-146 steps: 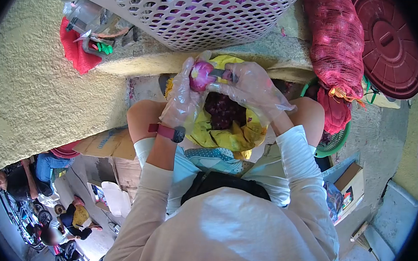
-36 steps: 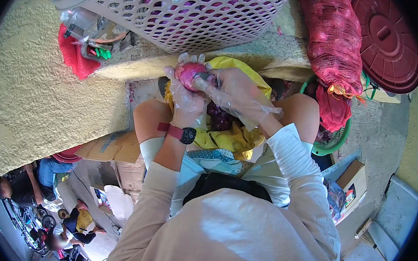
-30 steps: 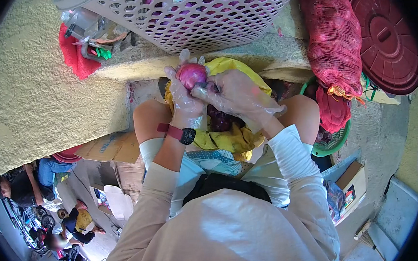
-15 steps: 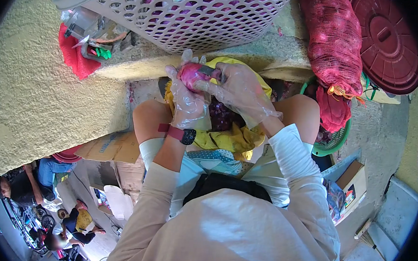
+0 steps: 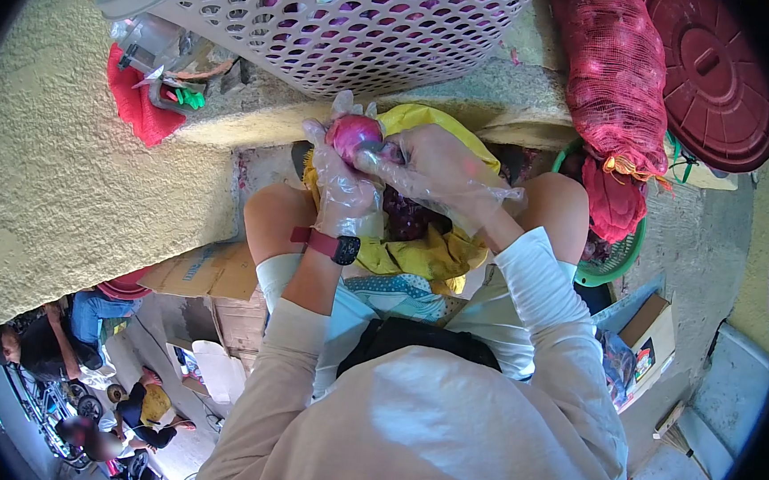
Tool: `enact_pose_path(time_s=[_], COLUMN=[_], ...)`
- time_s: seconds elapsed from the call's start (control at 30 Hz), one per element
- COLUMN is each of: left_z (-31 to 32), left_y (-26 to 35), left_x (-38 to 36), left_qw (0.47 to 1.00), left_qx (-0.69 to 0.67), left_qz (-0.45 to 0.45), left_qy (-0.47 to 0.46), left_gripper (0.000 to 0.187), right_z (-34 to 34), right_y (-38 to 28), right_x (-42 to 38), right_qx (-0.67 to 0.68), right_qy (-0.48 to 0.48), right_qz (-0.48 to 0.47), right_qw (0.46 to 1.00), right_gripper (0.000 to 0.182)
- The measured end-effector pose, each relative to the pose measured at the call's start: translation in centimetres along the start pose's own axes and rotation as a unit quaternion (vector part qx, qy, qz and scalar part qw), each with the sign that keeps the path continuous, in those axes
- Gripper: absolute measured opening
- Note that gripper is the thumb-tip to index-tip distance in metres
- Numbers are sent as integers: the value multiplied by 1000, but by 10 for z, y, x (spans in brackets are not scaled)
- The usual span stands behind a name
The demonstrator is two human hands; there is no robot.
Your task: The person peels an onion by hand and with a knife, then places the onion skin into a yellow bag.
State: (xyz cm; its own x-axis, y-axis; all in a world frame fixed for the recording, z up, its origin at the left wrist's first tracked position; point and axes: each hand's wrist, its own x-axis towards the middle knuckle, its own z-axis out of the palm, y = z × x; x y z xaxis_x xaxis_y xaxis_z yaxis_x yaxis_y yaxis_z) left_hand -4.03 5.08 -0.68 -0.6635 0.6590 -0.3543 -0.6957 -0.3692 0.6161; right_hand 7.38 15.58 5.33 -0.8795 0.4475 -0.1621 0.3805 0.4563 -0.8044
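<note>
My left hand (image 5: 343, 170), in a clear plastic glove, cups a red onion (image 5: 356, 138). My right hand (image 5: 430, 167), gloved the same way, is closed around a small knife (image 5: 391, 150); only a short dark part of it shows, against the onion's right side. The right thumb rests on the onion's lower edge. Beneath both hands a yellow sack (image 5: 428, 254) lies spread open between my knees, with dark purple onion skins or pieces (image 5: 408, 217) inside.
A grey perforated basket (image 5: 354, 37) of onions stands on the ledge ahead. To the right are a red mesh sack (image 5: 615, 73) of onions, a dark red lid (image 5: 709, 80) and a green basket (image 5: 619, 265). Cardboard (image 5: 204, 269) lies left; people sit behind at lower left.
The onion has turned in my left hand, showing more smooth purple surface. My right hand has shifted slightly, and the blade has moved from the onion's upper right to lower on its side.
</note>
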Motion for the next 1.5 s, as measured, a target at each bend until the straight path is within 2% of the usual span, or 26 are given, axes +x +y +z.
enact_pose_path(time_s=[0.03, 0.1, 0.2, 0.27, 0.33, 0.4, 0.53, 0.6, 0.63, 0.67, 0.7, 0.8, 0.87, 0.97, 1.03, 1.13, 1.2, 1.27, 1.4, 1.5], left_z=[-2, -4, -6, -8, -9, -8, -1, -1, -3, -4, 0, 5, 1, 18, 10, 7, 7, 6, 12, 9], left_y=[0, 0, 4, 7, 2, 1, 1, -1, -2, -4, -3, 1, 3, 7, 5, 5, 5, 6, 10, 11], left_x=[1, 2, 1, 0, 6, 7, 3, 3, 5, 7, 5, 1, -1, -8, -5, -1, -2, -3, -8, -7], left_qw=[1000, 999, 999, 994, 997, 997, 992, 991, 996, 999, 999, 999, 999, 999, 999, 999, 999, 997, 998, 997], left_qx=[12, 24, 20, 29, -2, -34, -89, -102, -76, -50, -52, 19, 48, 18, 29, 39, 35, 75, 68, 73], left_qz=[12, 24, -10, -20, -35, -49, -87, -88, -48, -7, -5, -5, -15, -17, -5, 2, -2, 8, 15, 9], left_qy=[-7, -13, -33, -99, -72, -46, -19, 0, 0, 1, 1, 29, -8, 27, 17, 13, 21, 0, 3, -18], left_gripper=[74, 75, 75, 76, 74, 72, 64, 61, 61, 60, 60, 60, 61, 61, 63, 63, 61, 62, 64, 64], right_z=[0, 1, 0, -4, -5, -3, -7, -11, -11, -10, -11, -10, -11, -11, -10, -6, -5, -4, -3, -6], right_y=[2, 8, 11, 10, 13, 19, 11, -2, -1, 3, 4, 0, -1, -4, -5, -3, -3, -5, -4, -4], right_x=[0, 0, 1, 1, 1, 2, -1, -4, -3, -1, 1, 2, 4, 5, 5, 5, 4, 2, 3, 2], right_qx=[0, -42, -40, -51, -64, -64, -89, -28, -29, -68, -108, -123, -110, -94, -91, -90, -96, -79, -50, -90], right_qy=[0, -1, -24, -35, -46, -30, -33, 58, 56, 81, 107, 84, 75, 55, 43, 46, 37, 31, -12, -3], right_qz=[0, -79, -114, -114, -115, -173, -182, -109, -110, -88, -66, -26, -5, 24, 32, 33, 29, 27, 12, 8], right_qw=[1000, 996, 992, 991, 990, 982, 979, 992, 992, 990, 986, 989, 991, 994, 994, 994, 994, 996, 999, 996], right_gripper=[70, 68, 67, 65, 64, 60, 58, 60, 60, 65, 69, 77, 79, 83, 83, 82, 70, 68, 65, 68])
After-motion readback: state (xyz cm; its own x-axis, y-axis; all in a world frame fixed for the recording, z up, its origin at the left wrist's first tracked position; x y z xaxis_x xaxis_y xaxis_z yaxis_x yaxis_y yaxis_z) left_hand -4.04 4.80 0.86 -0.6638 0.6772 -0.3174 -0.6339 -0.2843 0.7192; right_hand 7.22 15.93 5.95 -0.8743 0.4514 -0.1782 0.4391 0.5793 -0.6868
